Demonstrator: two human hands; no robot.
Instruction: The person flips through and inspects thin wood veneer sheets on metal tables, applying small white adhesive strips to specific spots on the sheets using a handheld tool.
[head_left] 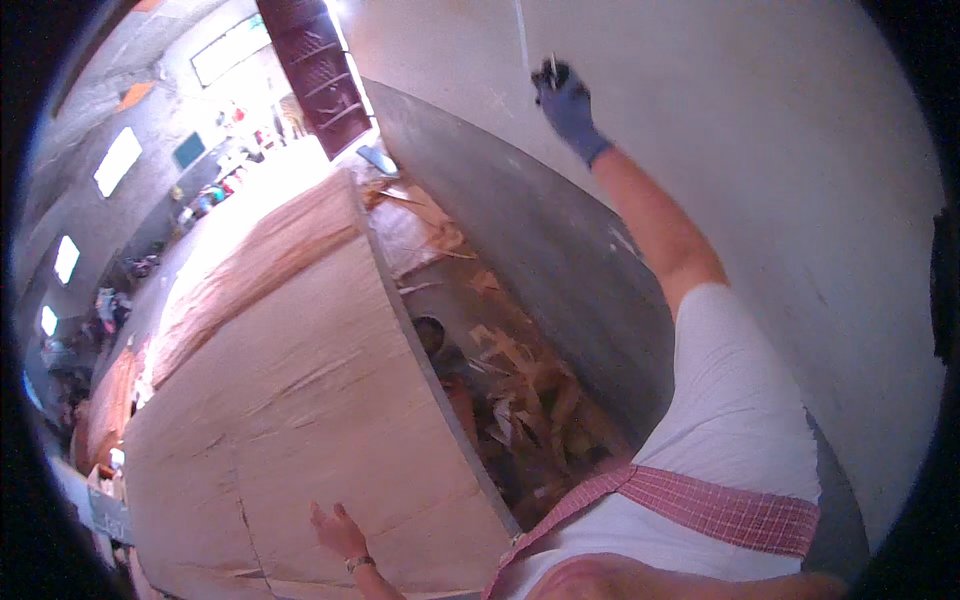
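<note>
My left hand (340, 532), bare and with a band at the wrist, is spread over the near part of a large sheet of pale wood veneer (330, 400). Whether it touches the sheet I cannot tell. To the right, my right hand (568, 105) is raised in front of a grey wall (760, 130), in a blue-grey glove with dark fingers. It is closed, and a thin, pale, stick-like thing (553, 62) juts up from the fingers; its kind is too small to make out. A dark crack runs across the sheet near my left hand.
Wood scraps (530, 390) lie heaped in the gap between the sheet's stack and the wall. Beyond the sheet is a reddish, wrinkled veneer layer (260, 270). A dark red door (315, 75) stands at the back, beside bright daylight. Various goods line the far left wall.
</note>
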